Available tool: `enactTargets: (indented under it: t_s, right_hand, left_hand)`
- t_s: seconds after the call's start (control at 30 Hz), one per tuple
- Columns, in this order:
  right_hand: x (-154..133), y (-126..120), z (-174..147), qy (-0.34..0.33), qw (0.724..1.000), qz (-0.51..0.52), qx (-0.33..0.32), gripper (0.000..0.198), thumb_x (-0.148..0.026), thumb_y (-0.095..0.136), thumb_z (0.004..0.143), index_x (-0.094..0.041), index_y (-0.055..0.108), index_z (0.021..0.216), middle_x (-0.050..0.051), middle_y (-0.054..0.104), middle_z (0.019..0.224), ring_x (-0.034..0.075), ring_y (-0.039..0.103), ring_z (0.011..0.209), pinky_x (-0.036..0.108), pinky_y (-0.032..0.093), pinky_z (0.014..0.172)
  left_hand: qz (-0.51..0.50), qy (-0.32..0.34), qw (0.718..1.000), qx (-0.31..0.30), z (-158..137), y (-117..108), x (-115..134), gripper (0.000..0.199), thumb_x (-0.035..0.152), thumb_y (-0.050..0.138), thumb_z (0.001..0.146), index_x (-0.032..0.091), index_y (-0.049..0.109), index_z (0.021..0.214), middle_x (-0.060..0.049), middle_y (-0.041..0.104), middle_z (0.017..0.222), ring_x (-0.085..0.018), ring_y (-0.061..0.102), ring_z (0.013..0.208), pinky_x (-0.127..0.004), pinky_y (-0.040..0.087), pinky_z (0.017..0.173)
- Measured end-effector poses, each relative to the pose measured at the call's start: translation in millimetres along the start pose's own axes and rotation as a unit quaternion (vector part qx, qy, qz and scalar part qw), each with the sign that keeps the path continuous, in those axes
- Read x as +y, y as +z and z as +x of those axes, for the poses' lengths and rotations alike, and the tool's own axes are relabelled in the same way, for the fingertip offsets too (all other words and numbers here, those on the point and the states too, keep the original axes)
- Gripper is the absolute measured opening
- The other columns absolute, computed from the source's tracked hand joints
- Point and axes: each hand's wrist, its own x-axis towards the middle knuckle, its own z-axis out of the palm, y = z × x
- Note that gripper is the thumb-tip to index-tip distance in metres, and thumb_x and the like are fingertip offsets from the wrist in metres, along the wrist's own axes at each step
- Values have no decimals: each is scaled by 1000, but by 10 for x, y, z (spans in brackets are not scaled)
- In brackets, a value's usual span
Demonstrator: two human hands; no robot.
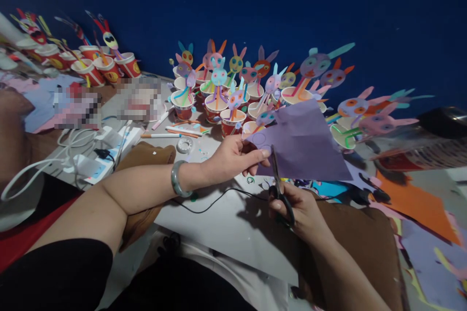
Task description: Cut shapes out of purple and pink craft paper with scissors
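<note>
Where the white table (226, 223) stretches before you, paper cups (232, 129) crowd its back. The purple sheet (310, 148) is lifted in front of them, its left end pinched in your left hand (231, 161), likely to keep it firm beside the blades. Your right hand (302, 209) is closed on the scissors (276, 170), tips pointing away from you, near a drawn circle (259, 139); whether they bite into the sheet is hard to tell.
</note>
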Motion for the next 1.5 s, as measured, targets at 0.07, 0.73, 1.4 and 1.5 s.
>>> enactTargets:
  t_s: [0.07,0.73,1.4,1.5]
  right_hand:
    - [-8,-4,0,2,1000,2,1,54,-69,74,68,-20,52,62,-1,57,52,11,47,46,24,36,44]
    - [-25,-17,-11,26,1000,17,3,56,-71,76,63,-20,52,61,-2,55,49,10,44,44,23,34,42]
    - [-58,-23,-33,66,998,12,5,59,-73,76,59,-18,56,64,-1,54,49,10,43,45,23,33,42]
    - [-50,-25,-43,87,996,17,14,60,-74,77,56,-18,59,67,-1,54,49,11,43,45,23,32,42]
  left_hand:
    - [-6,-2,1000,4,-6,0,4,23,32,68,83,12,58,87,-2,68,71,-3,54,45,-14,42,41]
    - [-9,-4,1000,25,-4,0,68,29,31,71,82,13,50,73,-4,70,69,-3,55,44,-13,42,42]
    - [-6,-1,1000,9,-17,-4,44,29,33,71,82,13,52,74,-4,70,70,-3,55,45,-14,42,43]
    - [-4,1,1000,10,-15,-9,56,28,34,71,82,12,54,75,-4,70,70,-3,55,45,-14,42,43]
